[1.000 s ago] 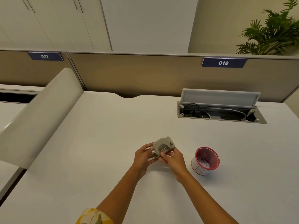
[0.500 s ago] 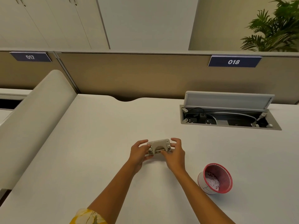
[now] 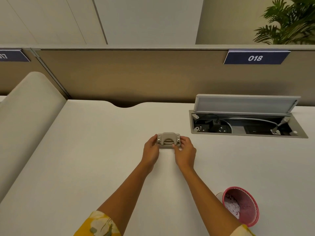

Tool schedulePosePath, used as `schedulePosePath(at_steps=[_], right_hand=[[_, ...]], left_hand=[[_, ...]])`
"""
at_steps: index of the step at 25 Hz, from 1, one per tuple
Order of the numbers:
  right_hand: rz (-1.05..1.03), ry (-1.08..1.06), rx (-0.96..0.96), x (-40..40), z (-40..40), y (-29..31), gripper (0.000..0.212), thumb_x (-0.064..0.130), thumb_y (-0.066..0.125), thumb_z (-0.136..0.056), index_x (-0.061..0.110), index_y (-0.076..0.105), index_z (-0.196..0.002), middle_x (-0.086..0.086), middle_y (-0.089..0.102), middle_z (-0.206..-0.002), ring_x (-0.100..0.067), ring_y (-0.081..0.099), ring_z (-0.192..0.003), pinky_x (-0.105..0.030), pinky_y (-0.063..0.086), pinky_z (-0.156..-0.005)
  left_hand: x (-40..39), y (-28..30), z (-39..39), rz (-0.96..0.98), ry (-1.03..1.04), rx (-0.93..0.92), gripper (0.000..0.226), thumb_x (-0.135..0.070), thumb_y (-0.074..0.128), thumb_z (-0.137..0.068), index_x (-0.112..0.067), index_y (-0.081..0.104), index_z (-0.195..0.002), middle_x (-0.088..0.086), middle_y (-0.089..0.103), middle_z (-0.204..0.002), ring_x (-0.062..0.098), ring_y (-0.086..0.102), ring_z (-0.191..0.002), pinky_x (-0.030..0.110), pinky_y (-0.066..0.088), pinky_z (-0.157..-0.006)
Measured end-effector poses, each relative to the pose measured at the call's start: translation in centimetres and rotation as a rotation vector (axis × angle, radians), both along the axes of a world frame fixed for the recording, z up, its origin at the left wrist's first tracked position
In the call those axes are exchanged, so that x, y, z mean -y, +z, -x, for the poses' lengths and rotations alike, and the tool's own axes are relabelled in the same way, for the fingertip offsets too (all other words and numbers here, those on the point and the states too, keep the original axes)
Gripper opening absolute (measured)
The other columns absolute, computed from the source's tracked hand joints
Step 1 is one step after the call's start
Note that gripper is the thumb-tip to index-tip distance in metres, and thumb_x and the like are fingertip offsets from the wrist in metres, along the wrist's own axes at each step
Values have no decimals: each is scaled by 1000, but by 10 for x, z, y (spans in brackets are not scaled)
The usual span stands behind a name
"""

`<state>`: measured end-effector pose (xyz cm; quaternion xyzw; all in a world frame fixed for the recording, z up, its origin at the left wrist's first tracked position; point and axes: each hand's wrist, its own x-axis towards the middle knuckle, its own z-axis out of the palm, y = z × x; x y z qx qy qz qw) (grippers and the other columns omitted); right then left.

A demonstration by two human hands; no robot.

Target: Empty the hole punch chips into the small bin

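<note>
A small grey hole punch (image 3: 168, 139) sits level on the white desk (image 3: 95, 150), a little beyond the desk's middle. My left hand (image 3: 151, 150) grips its left end and my right hand (image 3: 185, 151) grips its right end, thumbs toward me. The small bin (image 3: 242, 205) is a white cup-like basket with a pink mesh rim; it stands near the front right, beside my right forearm, with white paper chips inside. The bin is well apart from the punch.
An open cable box (image 3: 247, 124) with its lid raised, sockets and cords inside, is sunk into the desk at the back right. A beige partition with the sign 018 (image 3: 255, 58) runs along the back. A rounded divider (image 3: 25, 113) borders the left side.
Both hands carried the hole punch away from the bin, farther out over the desk, and turned it level onto the surface. The bin now appears nearer to me at the lower right.
</note>
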<state>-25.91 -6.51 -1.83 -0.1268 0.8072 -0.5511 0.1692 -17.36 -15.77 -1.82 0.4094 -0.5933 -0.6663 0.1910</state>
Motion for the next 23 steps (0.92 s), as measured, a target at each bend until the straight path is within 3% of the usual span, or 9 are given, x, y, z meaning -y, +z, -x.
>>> schedulePosePath(at_steps=[2,4,6,8,11,18,23], right_hand=[[-43,38,-50,6,7,-3,46,1,71,-84,8,58,-127,-10,68,-122,-25,63,-112,-25,51,-90],[-103,83,-61,9,12,-9,48,3,69,-87,11,55,-132,-10,64,-127,-30,57,-120,-36,48,-102],[-143,110,-60,10,16,-17,48,5,65,-90,14,52,-135,-10,61,-134,-34,48,-132,-39,36,-113],[-179,119,-61,12,18,-22,50,7,62,-93,17,48,-140,-10,56,-141,-35,36,-141,-39,28,-116],[-263,134,-64,13,18,-28,54,13,55,-97,20,37,-148,-10,42,-152,-34,23,-148,-44,29,-116],[-335,189,-80,15,15,-28,56,17,45,-102,23,23,-153,-7,27,-160,-32,15,-150,-42,29,-116],[-233,158,-91,3,2,-17,65,14,52,-98,17,19,-154,-6,27,-160,-26,25,-148,-38,29,-116]], left_hand=[[6,-5,7,90,-68,61,45,-5,37,-103,-28,55,-137,-5,60,-138,17,50,-134,29,43,-110],[11,-12,12,141,-136,171,56,-2,33,-103,-25,34,-153,3,35,-161,24,24,-152,43,23,-125],[13,-16,13,195,-207,254,66,3,32,-101,-23,16,-158,4,13,-168,25,0,-156,48,-1,-127],[12,-18,14,249,-249,257,70,6,32,-99,-22,9,-159,4,7,-169,24,-5,-156,43,-10,-124],[12,-21,12,309,-289,258,72,6,33,-98,-20,3,-159,4,4,-169,23,-5,-156,39,-11,-123],[23,-18,13,316,-412,357,75,-1,36,-100,-21,-9,-158,7,-2,-170,28,-5,-156,43,-6,-125],[9,-17,6,312,-261,294,76,-9,47,-101,-20,0,-160,4,13,-169,30,18,-154,50,18,-125]])
